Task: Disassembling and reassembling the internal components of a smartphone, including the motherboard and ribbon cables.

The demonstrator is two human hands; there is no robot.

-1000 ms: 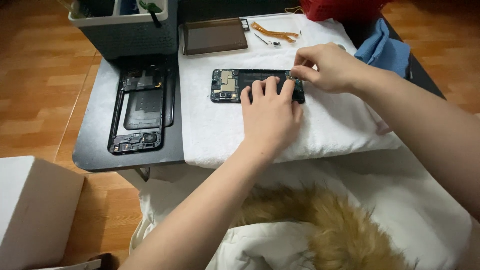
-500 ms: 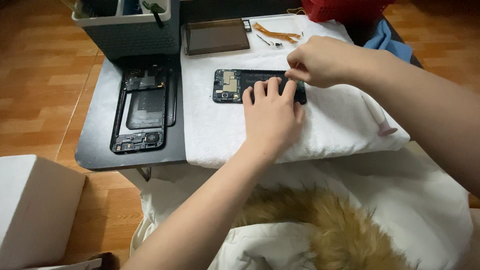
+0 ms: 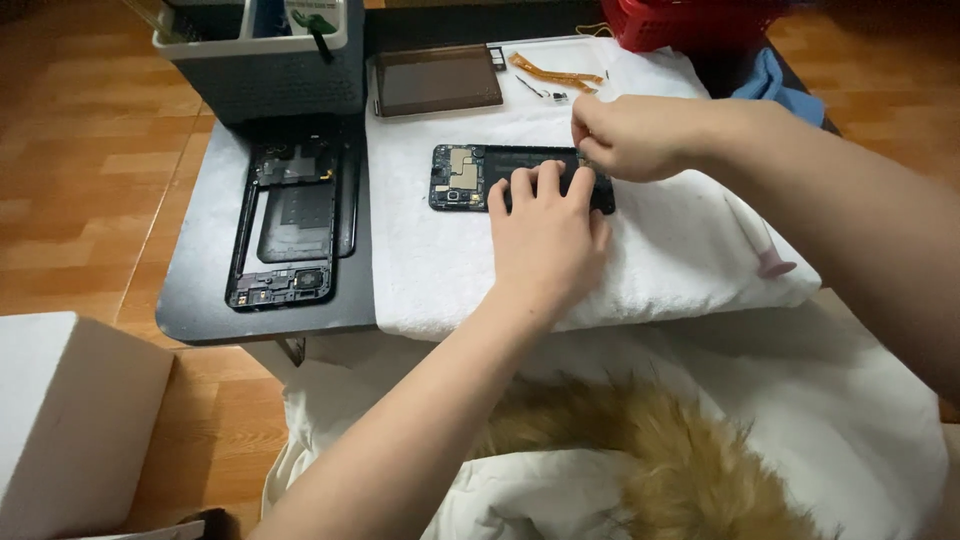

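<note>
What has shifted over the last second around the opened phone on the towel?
Little moved. The right hand stays pinched at the far right end of the opened black phone body, edging only slightly. The left hand keeps its fingers pressed flat on it. Nothing was picked up or released. The white towel, the black phone frame and the dark tablet-like panel lie as before.

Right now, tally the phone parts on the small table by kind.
Opened phone under the left hand and right hand: 1
Black phone frame: 1
Dark screen panel: 1
Orange flex cable: 1
Total: 4
</note>
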